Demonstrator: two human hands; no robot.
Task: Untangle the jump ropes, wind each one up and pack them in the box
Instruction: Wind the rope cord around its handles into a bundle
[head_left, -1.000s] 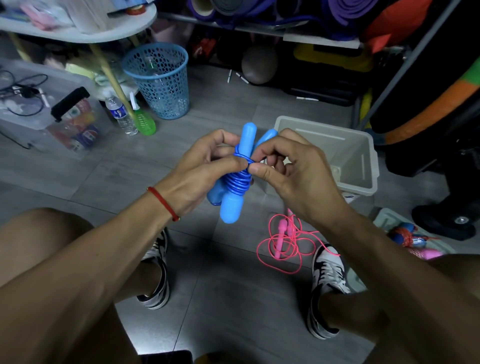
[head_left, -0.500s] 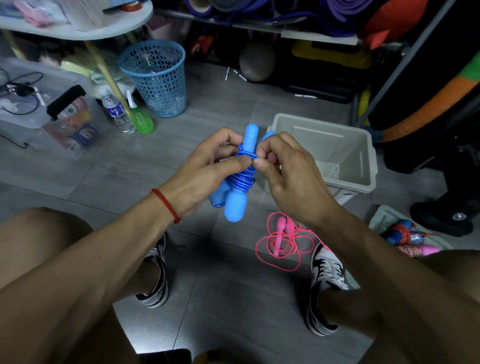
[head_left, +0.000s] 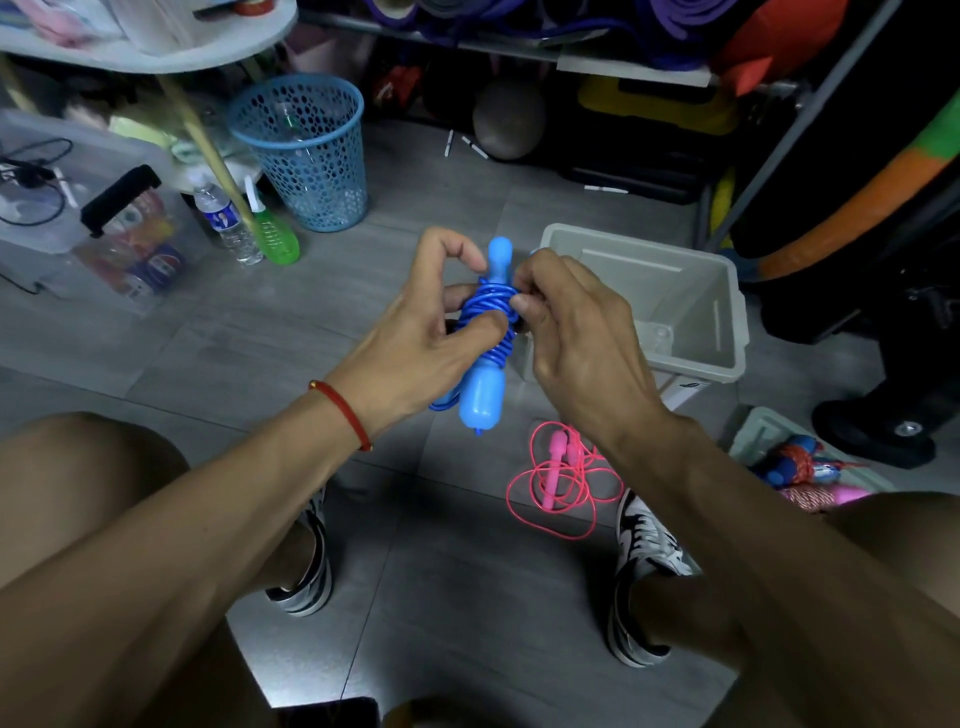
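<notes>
Jump ropes are seen at three stages. One blue jump rope (head_left: 488, 332) is held above the floor (head_left: 441, 571) between the two hands, just in front of the near left corner of the box (head_left: 727, 332). Its cord is wound in many turns around the two blue handles held side by side. The left hand (head_left: 415, 343) is closed around the bundle, thumb pressed on the coils. The right hand (head_left: 576, 338) is pinched on the cord at the top of the winding; the end is judged to be in the course of being tucked in, so this rope is nearly finished but not yet packed.

One pink jump rope (head_left: 561, 478) is left loose on the floor in open loops, near the right shoe (head_left: 644, 561) and just short of the box; it is still to be wound. A second container (head_left: 753, 441), at the right edge of the view, holds what appear to be wound ropes (head_left: 800, 467), dark blue, red and pink; their number cannot be told, being partly hidden by the right arm.

The box looks empty, as far as its inside is visible. Counted: one rope in hand, one loose, one grey box, two hands. Packing is judged to remain entirely undone.
</notes>
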